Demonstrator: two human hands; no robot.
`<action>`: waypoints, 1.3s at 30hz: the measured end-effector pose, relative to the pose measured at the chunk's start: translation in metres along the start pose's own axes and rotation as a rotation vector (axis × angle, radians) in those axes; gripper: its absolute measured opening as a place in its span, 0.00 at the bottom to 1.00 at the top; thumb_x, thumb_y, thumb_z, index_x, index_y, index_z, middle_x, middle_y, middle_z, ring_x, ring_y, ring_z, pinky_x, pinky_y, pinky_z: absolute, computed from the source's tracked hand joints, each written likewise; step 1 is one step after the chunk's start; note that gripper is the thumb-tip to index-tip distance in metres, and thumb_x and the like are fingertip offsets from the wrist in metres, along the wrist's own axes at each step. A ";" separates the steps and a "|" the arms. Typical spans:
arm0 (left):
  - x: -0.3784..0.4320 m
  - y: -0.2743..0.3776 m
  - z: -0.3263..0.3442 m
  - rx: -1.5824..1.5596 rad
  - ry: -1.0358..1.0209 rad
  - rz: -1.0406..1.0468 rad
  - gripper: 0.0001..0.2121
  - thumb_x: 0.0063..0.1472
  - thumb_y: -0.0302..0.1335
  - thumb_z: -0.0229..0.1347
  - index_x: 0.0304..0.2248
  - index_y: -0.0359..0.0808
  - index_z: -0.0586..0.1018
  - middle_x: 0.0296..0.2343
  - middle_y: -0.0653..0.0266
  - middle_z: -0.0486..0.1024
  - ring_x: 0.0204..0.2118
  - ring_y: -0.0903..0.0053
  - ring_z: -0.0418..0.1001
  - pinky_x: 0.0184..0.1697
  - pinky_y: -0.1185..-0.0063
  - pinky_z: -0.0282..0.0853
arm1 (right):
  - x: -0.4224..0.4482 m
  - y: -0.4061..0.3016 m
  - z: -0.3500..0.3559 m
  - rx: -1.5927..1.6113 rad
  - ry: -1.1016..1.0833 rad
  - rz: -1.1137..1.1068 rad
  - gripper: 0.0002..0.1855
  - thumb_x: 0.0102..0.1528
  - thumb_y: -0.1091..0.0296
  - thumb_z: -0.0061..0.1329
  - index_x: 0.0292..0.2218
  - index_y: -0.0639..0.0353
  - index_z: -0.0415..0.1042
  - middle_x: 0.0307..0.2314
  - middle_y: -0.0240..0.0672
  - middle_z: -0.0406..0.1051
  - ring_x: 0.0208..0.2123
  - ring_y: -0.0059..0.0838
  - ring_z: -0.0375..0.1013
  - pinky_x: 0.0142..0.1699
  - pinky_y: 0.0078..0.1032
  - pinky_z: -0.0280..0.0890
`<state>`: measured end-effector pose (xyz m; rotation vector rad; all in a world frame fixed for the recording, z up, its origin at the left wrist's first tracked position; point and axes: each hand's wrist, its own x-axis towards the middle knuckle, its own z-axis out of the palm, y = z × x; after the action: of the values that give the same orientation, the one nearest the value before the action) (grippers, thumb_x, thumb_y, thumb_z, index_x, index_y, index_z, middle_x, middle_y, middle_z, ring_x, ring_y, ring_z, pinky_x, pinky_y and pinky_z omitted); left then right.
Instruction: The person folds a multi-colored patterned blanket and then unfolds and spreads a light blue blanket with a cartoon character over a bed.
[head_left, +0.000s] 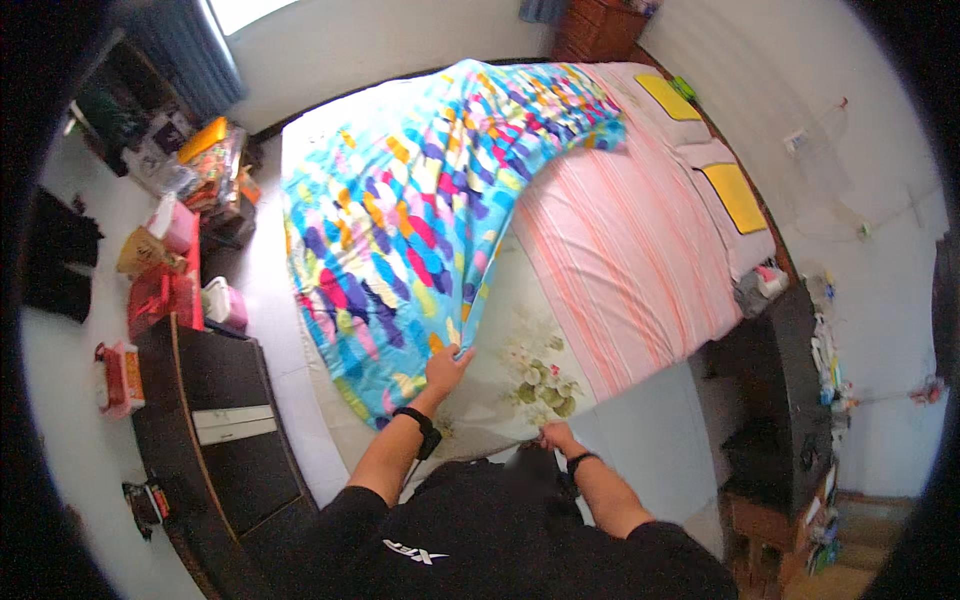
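My left hand (447, 370) grips the near edge of a multicolored patterned blanket (405, 232), which spreads over the left and far parts of the bed. A fold runs from my fingers up the blanket. My right hand (555, 435) is low at the near edge of the bed, close to my body, with its fingers curled; whether it holds anything I cannot tell. Between the hands lies a pale floral sheet (547, 375). To its right a pink striped cover (622, 277) lies across the bed, with pillows at the right end that bear yellow cloths (735, 198).
A dark cabinet (225, 382) stands at the left, near pink and red containers (160, 300). Piled items (217, 165) lie beyond them. At the right is a dark shelf unit (776, 375). A wooden drawer chest (600, 30) stands behind the bed.
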<state>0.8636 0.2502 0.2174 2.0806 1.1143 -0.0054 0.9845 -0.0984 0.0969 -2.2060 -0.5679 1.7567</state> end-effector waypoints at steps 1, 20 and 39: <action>-0.005 0.005 -0.010 -0.015 0.054 0.018 0.19 0.54 0.46 0.46 0.26 0.37 0.73 0.20 0.54 0.72 0.25 0.58 0.70 0.26 0.65 0.62 | 0.029 -0.012 -0.013 -0.260 0.102 -0.369 0.09 0.47 0.66 0.43 0.24 0.62 0.69 0.16 0.38 0.70 0.16 0.24 0.69 0.20 0.24 0.62; -0.103 0.082 -0.039 0.408 0.393 0.106 0.11 0.50 0.32 0.52 0.19 0.34 0.68 0.18 0.55 0.68 0.23 0.57 0.68 0.25 0.65 0.62 | 0.085 -0.365 -0.201 1.686 -0.351 -0.490 0.22 0.51 0.66 0.44 0.46 0.63 0.58 0.43 0.39 0.62 0.42 0.39 0.65 0.47 0.39 0.62; 0.005 0.183 -0.018 0.155 0.185 0.615 0.28 0.45 0.36 0.57 0.45 0.34 0.64 0.41 0.49 0.65 0.45 0.57 0.63 0.45 0.69 0.60 | -0.045 -0.296 -0.236 1.280 0.214 -0.366 0.16 0.51 0.60 0.47 0.37 0.62 0.64 0.27 0.35 0.66 0.27 0.30 0.68 0.31 0.30 0.65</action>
<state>0.9913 0.2051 0.3422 2.5257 0.5458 0.4163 1.1645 0.1525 0.3202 -1.2195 0.2028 1.1044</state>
